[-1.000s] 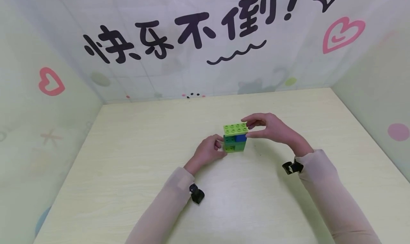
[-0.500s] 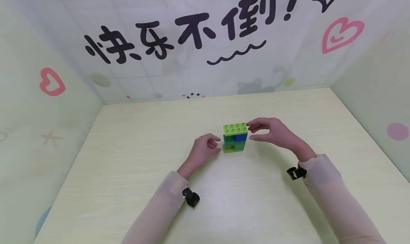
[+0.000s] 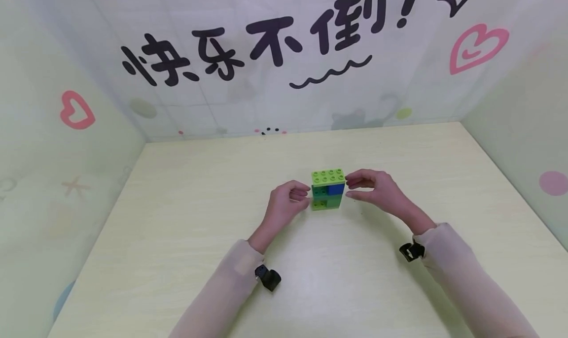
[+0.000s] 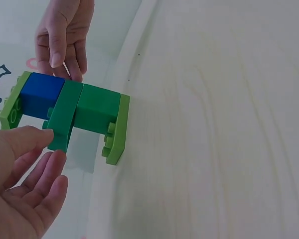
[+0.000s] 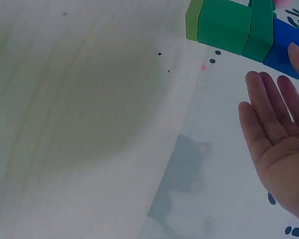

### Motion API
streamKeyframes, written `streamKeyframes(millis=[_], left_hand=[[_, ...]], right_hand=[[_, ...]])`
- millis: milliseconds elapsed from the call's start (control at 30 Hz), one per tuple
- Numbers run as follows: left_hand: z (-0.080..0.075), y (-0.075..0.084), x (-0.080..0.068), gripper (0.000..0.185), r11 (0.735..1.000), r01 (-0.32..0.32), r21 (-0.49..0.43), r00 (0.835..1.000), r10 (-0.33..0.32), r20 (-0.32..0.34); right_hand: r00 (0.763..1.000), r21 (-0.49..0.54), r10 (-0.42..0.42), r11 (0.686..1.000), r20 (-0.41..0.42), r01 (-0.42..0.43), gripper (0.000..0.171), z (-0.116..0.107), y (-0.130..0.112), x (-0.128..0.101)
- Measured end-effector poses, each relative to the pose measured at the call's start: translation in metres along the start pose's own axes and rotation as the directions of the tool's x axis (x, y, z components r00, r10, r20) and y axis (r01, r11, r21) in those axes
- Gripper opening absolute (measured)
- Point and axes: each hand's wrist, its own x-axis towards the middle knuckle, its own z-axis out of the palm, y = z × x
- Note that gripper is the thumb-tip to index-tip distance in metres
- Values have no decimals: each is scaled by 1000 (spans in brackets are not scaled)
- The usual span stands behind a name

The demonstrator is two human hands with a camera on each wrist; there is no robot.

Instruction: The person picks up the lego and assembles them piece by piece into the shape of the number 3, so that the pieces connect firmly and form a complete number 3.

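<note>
The upright block tower [image 3: 328, 190] is standing between both hands: left hand [image 3: 286, 203] and right hand [image 3: 374, 190] are hovering just beside it, fingers loosely spread, gripping nothing.

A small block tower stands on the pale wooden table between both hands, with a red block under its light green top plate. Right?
Not quite: the block under the light green studded top plate is blue, as the head view shows. The rest holds: the block tower stands on the pale wooden table between the left hand and right hand.
</note>
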Motion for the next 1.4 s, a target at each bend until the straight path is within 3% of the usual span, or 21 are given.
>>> streamKeyframes(millis=[700, 1400], left_hand=[[14, 6, 1, 20, 1000, -4, -26, 1000, 3, -28], [13, 3, 5, 19, 998, 17, -55, 1000, -18, -7]], right_hand=[[999, 162, 33, 986, -32, -27, 34, 18, 7, 3], [991, 155, 100, 984, -85, -86, 31, 21, 8, 7]])
